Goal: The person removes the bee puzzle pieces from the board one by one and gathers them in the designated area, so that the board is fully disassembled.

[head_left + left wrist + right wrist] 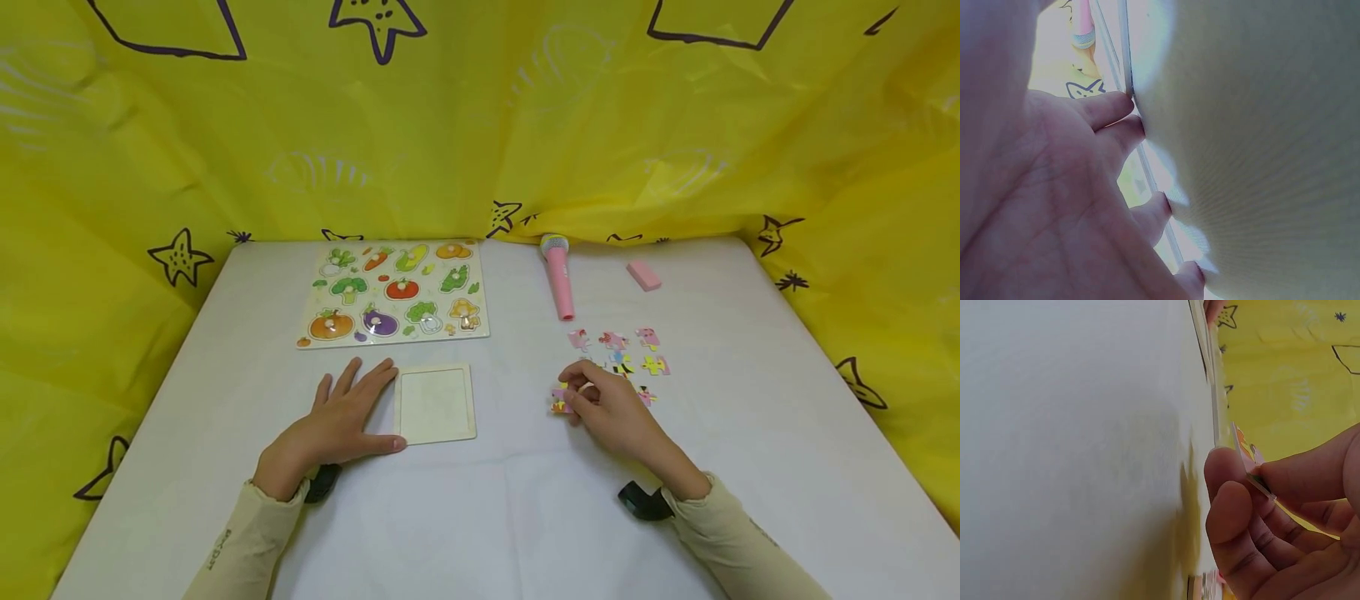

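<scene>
My left hand (339, 421) lies with spread, straight fingers on the table, its thumb and fingertips touching the left edge of a square, pale puzzle frame (437, 405). Between thumb and fingers, my right hand (609, 408) pinches a jigsaw piece (560, 398) in pink, yellow and orange. The right wrist view shows that same piece (1249, 459) tilted up off the white tabletop. Several more jigsaw pieces (613, 340) lie in loose rows just beyond the right hand, which partly hides some of them. In the left wrist view, the left fingertips (1159, 209) rest on the tabletop.
A vegetable peg puzzle board (401, 287) lies at the back left. Farther right are a pink toy microphone (559, 279) and a pink eraser-like block (643, 275). Yellow patterned cloth (465, 125) hangs behind and beside the white table (510, 517).
</scene>
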Motion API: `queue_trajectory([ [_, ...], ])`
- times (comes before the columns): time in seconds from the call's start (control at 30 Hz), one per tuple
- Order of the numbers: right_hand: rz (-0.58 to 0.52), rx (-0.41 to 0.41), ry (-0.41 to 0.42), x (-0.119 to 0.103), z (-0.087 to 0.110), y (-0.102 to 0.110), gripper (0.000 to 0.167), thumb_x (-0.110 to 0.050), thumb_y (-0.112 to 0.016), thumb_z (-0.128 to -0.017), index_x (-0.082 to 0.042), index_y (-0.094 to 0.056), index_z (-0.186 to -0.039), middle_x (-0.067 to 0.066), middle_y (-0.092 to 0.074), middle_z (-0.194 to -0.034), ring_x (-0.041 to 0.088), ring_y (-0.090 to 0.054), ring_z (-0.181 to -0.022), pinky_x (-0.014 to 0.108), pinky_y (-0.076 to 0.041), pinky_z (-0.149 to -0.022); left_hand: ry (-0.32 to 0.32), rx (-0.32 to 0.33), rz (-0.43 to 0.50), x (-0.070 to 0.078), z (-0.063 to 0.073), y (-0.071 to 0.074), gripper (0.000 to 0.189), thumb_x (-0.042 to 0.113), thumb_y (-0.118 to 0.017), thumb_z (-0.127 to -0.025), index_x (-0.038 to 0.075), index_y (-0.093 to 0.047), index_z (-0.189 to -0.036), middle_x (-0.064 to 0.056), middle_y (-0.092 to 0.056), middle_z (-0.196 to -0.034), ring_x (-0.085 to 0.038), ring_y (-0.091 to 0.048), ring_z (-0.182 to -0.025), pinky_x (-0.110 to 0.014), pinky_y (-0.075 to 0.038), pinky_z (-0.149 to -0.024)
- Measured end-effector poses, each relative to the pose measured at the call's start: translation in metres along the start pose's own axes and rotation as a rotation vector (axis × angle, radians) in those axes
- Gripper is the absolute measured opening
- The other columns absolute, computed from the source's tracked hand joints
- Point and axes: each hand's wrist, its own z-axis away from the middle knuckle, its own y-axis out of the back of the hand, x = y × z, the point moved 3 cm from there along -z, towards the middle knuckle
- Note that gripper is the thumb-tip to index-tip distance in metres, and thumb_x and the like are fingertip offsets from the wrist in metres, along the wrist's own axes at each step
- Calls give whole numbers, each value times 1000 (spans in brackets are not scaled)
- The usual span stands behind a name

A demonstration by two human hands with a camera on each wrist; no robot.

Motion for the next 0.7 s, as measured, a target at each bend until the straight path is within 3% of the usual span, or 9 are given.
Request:
queue_trajectory([
  [0.7,135,154,-81,24,33,61,24,5,-67,-102,3,-67,-126,13,-71,-104,17,-69,-72,24,-54,-63,-10,4,9,0,1,1,106,54,-83,-90,7,-29,-168,-14,-22,-176,-52,0,-160,-77,5,-120],
])
